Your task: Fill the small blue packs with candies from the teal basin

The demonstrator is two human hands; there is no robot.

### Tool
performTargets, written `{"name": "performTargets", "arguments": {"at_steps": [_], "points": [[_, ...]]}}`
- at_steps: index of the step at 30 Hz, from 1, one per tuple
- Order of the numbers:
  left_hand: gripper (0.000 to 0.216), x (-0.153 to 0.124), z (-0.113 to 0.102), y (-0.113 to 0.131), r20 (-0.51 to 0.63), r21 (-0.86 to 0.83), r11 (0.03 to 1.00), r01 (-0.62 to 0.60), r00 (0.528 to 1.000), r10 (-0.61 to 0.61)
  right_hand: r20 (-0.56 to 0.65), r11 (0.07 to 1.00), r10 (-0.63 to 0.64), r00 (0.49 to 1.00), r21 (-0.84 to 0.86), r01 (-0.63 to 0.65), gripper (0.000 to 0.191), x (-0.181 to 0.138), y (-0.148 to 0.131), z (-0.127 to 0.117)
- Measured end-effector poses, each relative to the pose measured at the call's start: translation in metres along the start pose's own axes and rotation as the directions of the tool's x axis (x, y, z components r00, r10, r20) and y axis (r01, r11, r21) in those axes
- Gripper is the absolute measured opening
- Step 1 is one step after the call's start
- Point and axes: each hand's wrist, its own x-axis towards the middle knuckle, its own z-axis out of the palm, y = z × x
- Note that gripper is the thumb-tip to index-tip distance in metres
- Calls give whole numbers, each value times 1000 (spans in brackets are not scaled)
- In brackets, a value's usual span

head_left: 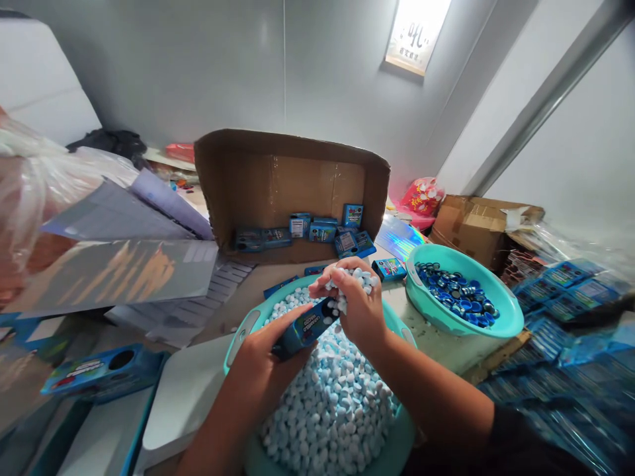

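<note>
Over a turquoise basin (240, 340) heaped with small white candies (337, 396), my left hand (268, 357) grips a blue candy box (306, 329) printed with "CARAMELO". The box is tilted, its open end facing my right hand (361, 311). That hand is curled round a handful of white candies (366, 281) right at the box's mouth. Some candies show at the opening between hand and box. How full the box is inside cannot be seen.
Behind the basin, a cardboard carton (292, 149) lies open toward me with several blue boxes (323, 230) in it. At right stand a turquoise basin (513, 311) of blue caps (461, 297) and stacked blue packs (560, 284). A larger blue box (99, 373) and papers lie left.
</note>
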Motion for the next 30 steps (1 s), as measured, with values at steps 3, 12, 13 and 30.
{"name": "performTargets", "arguments": {"at_steps": [3, 12, 13, 30], "points": [[45, -1, -1, 0, -3, 6, 1000, -16, 1000, 16, 4, 1000, -4, 1000, 2, 4, 17, -1, 1, -1], [48, -1, 0, -2, 13, -1, 1000, 4, 1000, -4, 46, 1000, 23, 999, 18, -24, 14, -2, 0, -3], [47, -2, 0, -2, 14, -7, 1000, 6, 1000, -6, 48, 1000, 23, 999, 14, -24, 15, -2, 0, -3], [50, -1, -1, 0, 32, -62, 998, 17, 999, -15, 101, 999, -15, 995, -45, 20, 14, -5, -3, -5]]}}
